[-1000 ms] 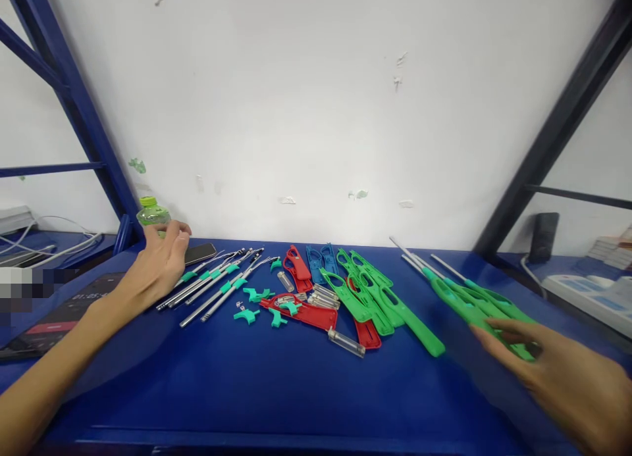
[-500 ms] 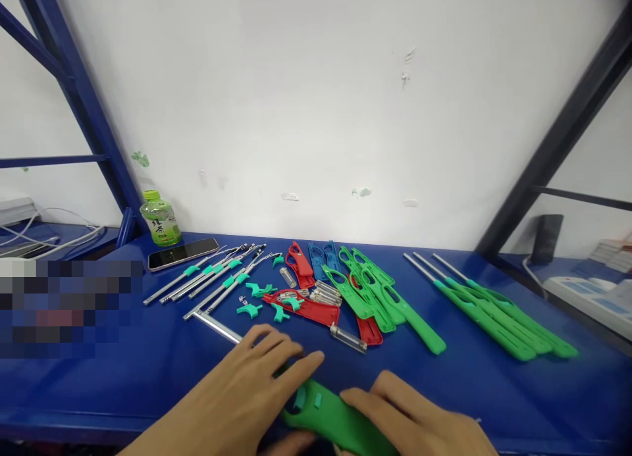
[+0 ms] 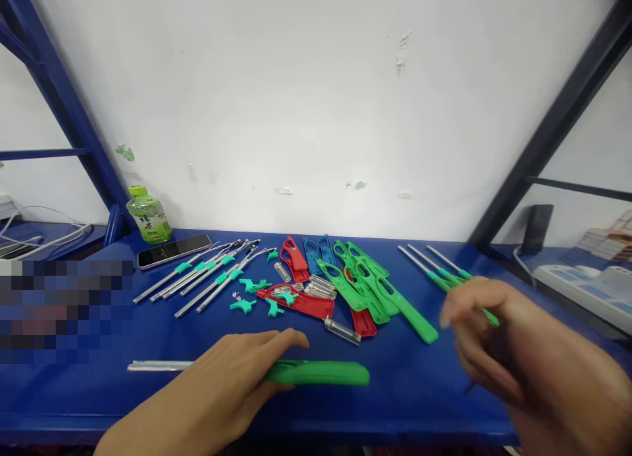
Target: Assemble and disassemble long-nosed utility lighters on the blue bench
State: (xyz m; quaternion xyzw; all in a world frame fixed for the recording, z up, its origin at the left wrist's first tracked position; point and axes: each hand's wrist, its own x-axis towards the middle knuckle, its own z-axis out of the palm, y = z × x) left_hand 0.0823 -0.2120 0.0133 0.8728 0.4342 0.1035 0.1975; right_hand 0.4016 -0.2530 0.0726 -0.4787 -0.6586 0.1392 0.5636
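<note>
Near the front edge of the blue table, my left hand [image 3: 241,370] grips a green lighter [image 3: 326,372], whose silver tube points left. My right hand [image 3: 498,344], blurred, hovers at the right with curled fingers; whether it holds anything is unclear. It partly hides the green lighters with silver tubes [image 3: 434,272] behind it. Mid-table are green handle shells [image 3: 409,314], red shells [image 3: 316,304], blue shells [image 3: 318,253], clear fluid tanks [image 3: 342,331] and teal triggers [image 3: 243,304]. Several silver tubes with wires [image 3: 212,291] lie to their left.
A phone [image 3: 174,251] and a green-capped bottle [image 3: 149,216] stand or lie at the back left. Blue metal posts rise at both sides against the white wall [image 3: 316,101]. A white device [image 3: 582,291] is at the far right.
My right hand has left the green lighter and moved right, over the finished-looking row. My left hand still holds the lighter, now lying nearly level. The view has shifted slightly.
</note>
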